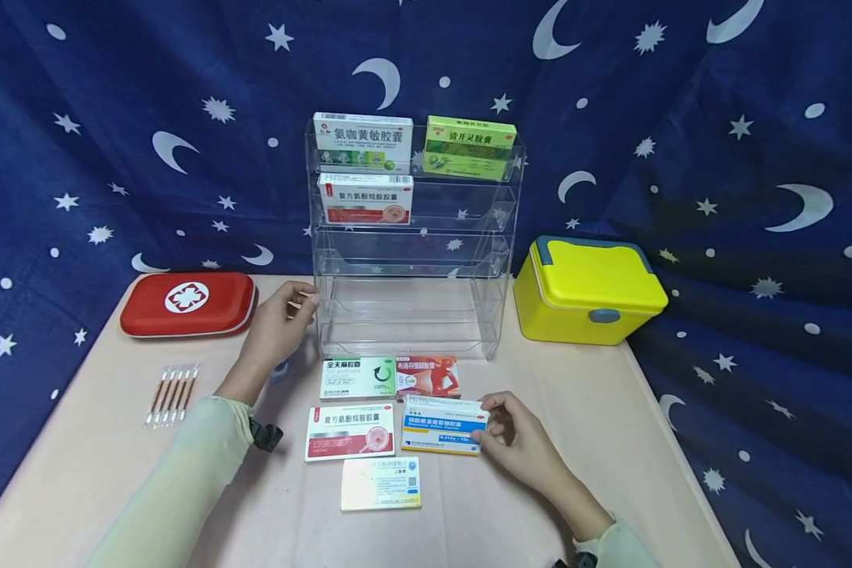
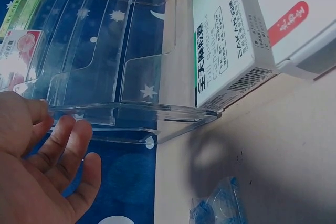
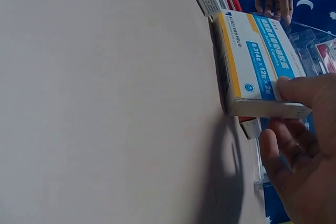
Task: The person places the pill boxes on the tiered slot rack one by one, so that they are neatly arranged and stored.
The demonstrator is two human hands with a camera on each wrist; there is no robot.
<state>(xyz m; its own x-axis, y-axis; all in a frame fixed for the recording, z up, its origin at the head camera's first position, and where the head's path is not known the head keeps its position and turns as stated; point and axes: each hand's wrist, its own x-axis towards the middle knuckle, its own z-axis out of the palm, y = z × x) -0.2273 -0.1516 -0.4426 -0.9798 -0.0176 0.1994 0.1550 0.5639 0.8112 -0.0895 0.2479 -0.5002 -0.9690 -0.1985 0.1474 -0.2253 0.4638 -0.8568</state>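
My right hand (image 1: pixel 521 442) pinches the right end of a white medicine box with a blue and yellow print (image 1: pixel 442 438). In the right wrist view the thumb lies on the box's printed face, the fingers below it. My left hand (image 1: pixel 280 323) holds the left side edge of a clear tiered display rack (image 1: pixel 408 315), its other fingers loosely bent. The rack bears a white-and-green box (image 1: pixel 362 146) and a green box (image 1: pixel 468 150) on top, and a red-and-white box (image 1: pixel 365 201) one tier lower.
Before the rack lie a green-and-white box (image 1: pixel 357 379), a red box (image 1: pixel 428 377), another red-and-white box (image 1: pixel 350 433) and a pale yellow box (image 1: pixel 381 484). A red first-aid case (image 1: pixel 188 305) and several cotton swabs (image 1: pixel 173 394) lie left; a yellow bin (image 1: pixel 589 292) stands right.
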